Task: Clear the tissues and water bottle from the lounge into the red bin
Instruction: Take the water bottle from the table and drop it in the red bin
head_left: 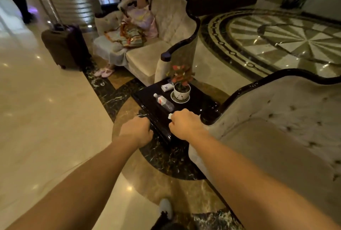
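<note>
One water bottle (163, 102), one tissue (170, 115) on table (201, 98).

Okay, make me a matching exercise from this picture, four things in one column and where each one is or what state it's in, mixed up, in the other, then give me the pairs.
Things:
1. water bottle
2. potted plant
3. suitcase
4. right hand

Places or states:
A. standing upright on the pale floor beside the sofa
B. lying on its side on the dark table
C. closed, with a bit of white tissue showing at the knuckles
D. standing in a saucer at the far part of the table

Pairs: 1-B, 2-D, 3-A, 4-C
</note>
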Demonstrator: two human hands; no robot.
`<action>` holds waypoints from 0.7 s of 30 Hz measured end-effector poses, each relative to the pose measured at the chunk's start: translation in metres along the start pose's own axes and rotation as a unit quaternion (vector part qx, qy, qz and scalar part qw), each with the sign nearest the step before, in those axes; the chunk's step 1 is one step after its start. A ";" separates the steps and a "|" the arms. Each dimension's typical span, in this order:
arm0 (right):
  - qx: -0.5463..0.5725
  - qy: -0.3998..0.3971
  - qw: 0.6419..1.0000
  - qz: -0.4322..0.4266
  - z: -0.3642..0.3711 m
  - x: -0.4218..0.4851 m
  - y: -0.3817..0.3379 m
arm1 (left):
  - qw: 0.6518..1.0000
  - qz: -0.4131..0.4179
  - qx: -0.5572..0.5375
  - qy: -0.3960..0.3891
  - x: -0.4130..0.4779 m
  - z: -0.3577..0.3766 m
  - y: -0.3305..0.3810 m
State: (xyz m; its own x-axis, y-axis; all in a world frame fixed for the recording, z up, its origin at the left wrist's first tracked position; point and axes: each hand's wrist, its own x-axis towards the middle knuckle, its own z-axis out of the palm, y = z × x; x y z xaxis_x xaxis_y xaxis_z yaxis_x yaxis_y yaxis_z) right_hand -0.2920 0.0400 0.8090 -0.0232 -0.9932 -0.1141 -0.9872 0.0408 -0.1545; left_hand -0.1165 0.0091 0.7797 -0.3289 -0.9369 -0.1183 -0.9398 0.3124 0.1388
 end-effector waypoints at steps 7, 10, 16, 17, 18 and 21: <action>0.015 -0.049 0.997 0.059 -0.011 0.132 0.036 | 0.998 -0.005 -0.045 -0.045 0.134 -0.009 -0.022; 0.017 -0.062 0.996 0.067 -0.004 0.187 0.042 | 0.997 -0.010 -0.046 -0.056 0.190 -0.007 -0.031; 0.015 -0.120 0.988 0.096 0.021 0.294 0.055 | 0.995 0.021 -0.019 -0.091 0.313 0.022 -0.055; 0.015 -0.134 0.985 0.104 0.025 0.312 0.057 | 0.993 0.023 -0.030 -0.113 0.334 0.028 -0.059; 0.017 -0.145 0.983 0.111 0.028 0.328 0.059 | 0.989 0.028 -0.040 -0.141 0.352 0.033 -0.062; 0.027 -0.177 0.976 0.127 0.037 0.374 0.064 | 0.980 0.049 -0.040 -0.190 0.400 0.049 -0.069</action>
State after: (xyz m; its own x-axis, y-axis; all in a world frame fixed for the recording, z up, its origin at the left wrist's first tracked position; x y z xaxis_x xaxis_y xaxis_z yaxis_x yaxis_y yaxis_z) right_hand -0.3583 -0.3247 0.7197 -0.2010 -0.8505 -0.4860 -0.9464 0.2966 -0.1277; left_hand -0.1875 -0.3797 0.6746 -0.4416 -0.7725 -0.4563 -0.8970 0.3697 0.2422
